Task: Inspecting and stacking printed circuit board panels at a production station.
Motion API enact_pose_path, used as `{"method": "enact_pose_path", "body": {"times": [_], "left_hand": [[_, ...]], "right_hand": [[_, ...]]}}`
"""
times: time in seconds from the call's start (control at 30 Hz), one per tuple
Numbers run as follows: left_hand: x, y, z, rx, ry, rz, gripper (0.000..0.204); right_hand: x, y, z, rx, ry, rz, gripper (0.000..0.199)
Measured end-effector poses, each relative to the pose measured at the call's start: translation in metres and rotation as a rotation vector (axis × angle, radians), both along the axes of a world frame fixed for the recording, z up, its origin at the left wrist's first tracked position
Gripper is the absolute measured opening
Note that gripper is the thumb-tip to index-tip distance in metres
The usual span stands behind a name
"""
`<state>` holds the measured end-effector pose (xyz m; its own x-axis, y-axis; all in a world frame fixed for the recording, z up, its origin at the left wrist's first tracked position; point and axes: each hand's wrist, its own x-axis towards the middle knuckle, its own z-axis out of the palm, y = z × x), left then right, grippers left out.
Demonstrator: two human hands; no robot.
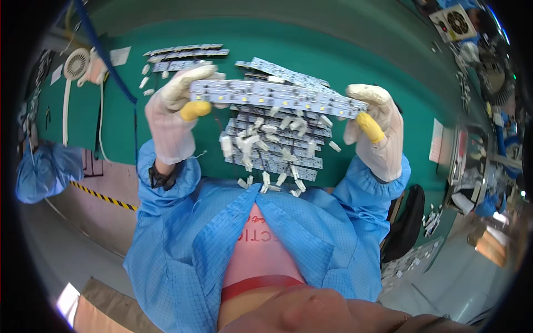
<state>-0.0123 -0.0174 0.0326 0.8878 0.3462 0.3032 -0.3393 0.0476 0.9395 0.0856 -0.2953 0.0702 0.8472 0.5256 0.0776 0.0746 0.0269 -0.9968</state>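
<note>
Between my two hands I hold up a long, narrow LED circuit board point(272, 95), white with rows of small yellowish chips. My left hand point(180, 102), in a white glove with a yellow thumb tip, pinches its left end. The right end is gripped by my right hand point(377, 122), gloved the same way. Beneath the raised board lies a pile of similar LED boards point(302, 161) on the green mat. Small white connectors point(244, 145) on wires are scattered over that pile. Part of the pile is hidden by the raised board.
More LED boards point(189, 55) lie at the back left, with white connectors beside them. A small white fan point(76, 64) stands at the far left near a blue coiled cable point(114, 83). A paper sheet point(436, 140) lies on the right of the green mat point(355, 55). A blue bag point(47, 172) hangs off the left edge.
</note>
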Motion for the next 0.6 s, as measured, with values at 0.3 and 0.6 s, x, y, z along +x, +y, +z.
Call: {"method": "enact_pose_path", "body": {"times": [0.3,0.6], "left_hand": [[-0.002,-0.001,0.01,0.268,-0.069,0.004,0.047],[0.006,0.01,0.001,0.236,0.173,0.094,0.044]], "right_hand": [[0.012,0.004,-0.013,-0.087,-0.093,-0.015,0.058],[-0.008,0.007,0.003,-0.076,0.043,-0.001,0.055]]}}
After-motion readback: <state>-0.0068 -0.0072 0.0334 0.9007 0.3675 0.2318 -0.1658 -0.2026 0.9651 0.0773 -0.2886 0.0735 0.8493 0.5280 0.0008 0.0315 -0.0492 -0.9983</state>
